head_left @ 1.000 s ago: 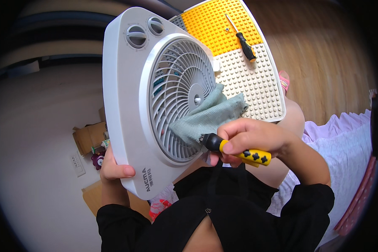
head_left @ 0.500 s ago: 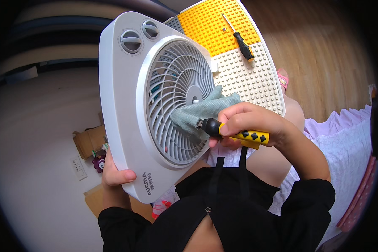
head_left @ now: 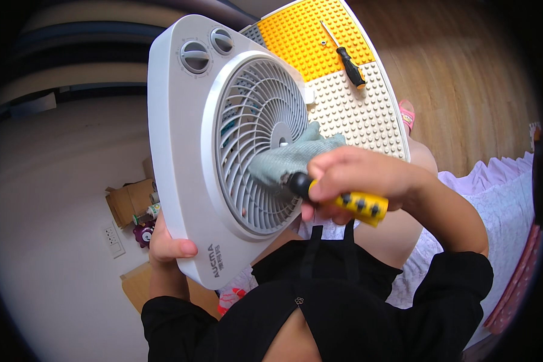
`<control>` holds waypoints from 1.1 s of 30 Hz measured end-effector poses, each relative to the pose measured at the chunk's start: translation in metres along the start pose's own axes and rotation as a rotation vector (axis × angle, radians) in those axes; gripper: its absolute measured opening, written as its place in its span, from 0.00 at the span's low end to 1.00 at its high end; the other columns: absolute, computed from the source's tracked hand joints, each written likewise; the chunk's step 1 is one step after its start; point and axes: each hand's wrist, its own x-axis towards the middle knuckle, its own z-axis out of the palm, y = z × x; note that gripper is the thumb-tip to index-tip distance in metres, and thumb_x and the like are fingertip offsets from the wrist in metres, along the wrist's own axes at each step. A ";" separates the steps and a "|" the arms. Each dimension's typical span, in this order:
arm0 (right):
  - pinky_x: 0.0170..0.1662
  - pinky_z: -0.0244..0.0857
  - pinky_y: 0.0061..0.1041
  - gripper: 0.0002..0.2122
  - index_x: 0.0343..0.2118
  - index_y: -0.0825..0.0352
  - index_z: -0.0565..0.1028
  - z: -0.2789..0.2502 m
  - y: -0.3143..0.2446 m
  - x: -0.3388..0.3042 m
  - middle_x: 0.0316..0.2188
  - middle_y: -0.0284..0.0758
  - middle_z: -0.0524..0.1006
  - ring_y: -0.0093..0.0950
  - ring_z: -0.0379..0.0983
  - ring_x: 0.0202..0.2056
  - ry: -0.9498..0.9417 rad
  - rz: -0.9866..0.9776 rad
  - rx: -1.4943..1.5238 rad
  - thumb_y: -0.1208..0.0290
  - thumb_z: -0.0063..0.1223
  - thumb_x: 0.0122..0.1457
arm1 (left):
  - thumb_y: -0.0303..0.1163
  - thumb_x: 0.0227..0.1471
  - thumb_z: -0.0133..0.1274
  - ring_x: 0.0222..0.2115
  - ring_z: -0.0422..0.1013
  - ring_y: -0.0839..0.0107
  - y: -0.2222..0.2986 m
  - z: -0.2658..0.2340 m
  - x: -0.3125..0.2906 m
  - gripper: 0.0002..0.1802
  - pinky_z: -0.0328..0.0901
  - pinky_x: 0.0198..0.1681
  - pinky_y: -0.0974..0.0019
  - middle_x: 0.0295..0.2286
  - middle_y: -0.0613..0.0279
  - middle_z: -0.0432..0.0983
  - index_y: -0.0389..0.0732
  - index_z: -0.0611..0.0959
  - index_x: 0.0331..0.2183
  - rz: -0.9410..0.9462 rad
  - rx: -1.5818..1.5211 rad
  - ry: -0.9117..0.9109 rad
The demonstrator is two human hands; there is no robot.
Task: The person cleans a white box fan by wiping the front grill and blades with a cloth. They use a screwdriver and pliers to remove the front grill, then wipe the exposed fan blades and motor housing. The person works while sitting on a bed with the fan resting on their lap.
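Observation:
A white and grey box fan (head_left: 184,163) with a round slatted grille and two knobs is tilted in front of me. My left hand (head_left: 170,241) grips its lower left edge, thumb on the front, other fingers hidden behind. A damp-looking grey-green cloth (head_left: 292,157) lies bunched over the lower right of the grille. My right hand (head_left: 359,178) is closed round a yellow-and-black handheld tool (head_left: 367,207), slightly blurred. The tool's round black head is against the cloth or just in front of it; I cannot tell which.
Behind the fan stands a table with a studded yellow and white top (head_left: 356,120). A black-and-yellow screwdriver (head_left: 350,67) lies there beside a small metal piece (head_left: 324,43). Cardboard (head_left: 130,202) and a wall socket (head_left: 111,239) are at left, a pale bed cover (head_left: 489,205) at right.
The fan has shifted a little to the right. My right hand has moved slightly left with the tool, whose yellow end now tips lower. My left hand keeps its grip.

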 end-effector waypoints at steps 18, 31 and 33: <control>0.24 0.64 0.19 0.09 0.19 0.66 0.65 -0.002 0.038 -0.016 0.27 0.40 0.76 0.21 0.69 0.22 -0.035 -0.061 0.201 0.73 0.52 0.52 | 0.40 0.24 0.63 0.42 0.71 0.54 0.001 0.007 -0.004 0.52 0.66 0.46 0.57 0.43 0.43 0.70 0.28 0.62 0.53 -0.014 -0.039 0.107; 0.22 0.63 0.19 0.09 0.21 0.68 0.70 0.010 0.025 -0.004 0.25 0.38 0.76 0.21 0.69 0.21 0.003 -0.055 0.158 0.69 0.54 0.51 | 0.42 0.29 0.62 0.36 0.75 0.51 -0.001 0.007 -0.001 0.49 0.71 0.39 0.55 0.41 0.36 0.71 0.25 0.63 0.52 0.053 0.018 0.028; 0.21 0.63 0.19 0.09 0.23 0.69 0.72 0.010 0.024 0.001 0.25 0.38 0.76 0.21 0.69 0.20 0.031 -0.026 0.185 0.68 0.54 0.50 | 0.42 0.29 0.62 0.36 0.74 0.50 -0.002 0.005 -0.001 0.50 0.71 0.39 0.54 0.41 0.36 0.70 0.24 0.63 0.52 0.041 0.021 0.030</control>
